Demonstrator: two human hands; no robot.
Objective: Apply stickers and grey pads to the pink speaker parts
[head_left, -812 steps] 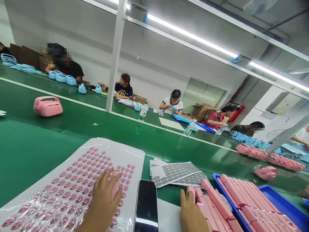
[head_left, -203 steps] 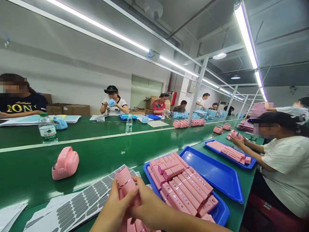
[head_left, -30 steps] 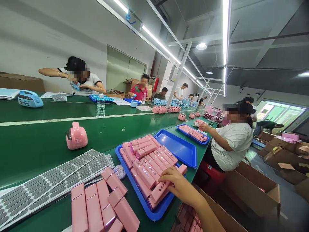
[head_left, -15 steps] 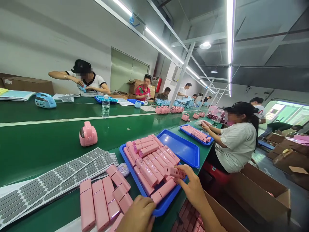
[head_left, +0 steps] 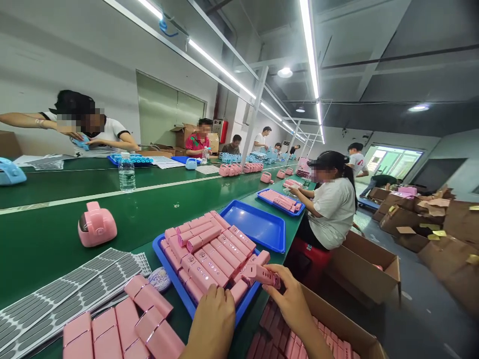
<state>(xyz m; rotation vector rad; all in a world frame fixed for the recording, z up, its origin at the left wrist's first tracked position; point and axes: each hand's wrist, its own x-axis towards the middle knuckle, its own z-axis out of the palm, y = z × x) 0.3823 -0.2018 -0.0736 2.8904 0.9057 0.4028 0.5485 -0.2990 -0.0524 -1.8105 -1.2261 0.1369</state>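
Note:
My right hand (head_left: 288,295) is closed on a pink bar-shaped device (head_left: 257,273), held tilted above the front right corner of a blue tray (head_left: 245,309). A row of small dark holes shows along the device's side. Layers of similar pink devices (head_left: 220,259) fill the tray. My left hand (head_left: 213,319) is at the tray's front edge, back upward and fingers bent together over the nearest devices. Its fingertips are hidden, so what it grips cannot be made out. Several more pink devices (head_left: 125,326) lie on the green table to the left.
Sheets of grey oval stickers (head_left: 75,296) lie at left, near a pink rounded gadget (head_left: 98,225). Behind the full tray is another blue tray (head_left: 258,227). A cardboard box (head_left: 348,331) of pink devices stands below right. A co-worker (head_left: 333,204) sits at the right.
The view has turned right. My left hand has shifted from the tray's front corner inward over the devices. My right hand still holds the pink device, now nearer the tray's right edge.

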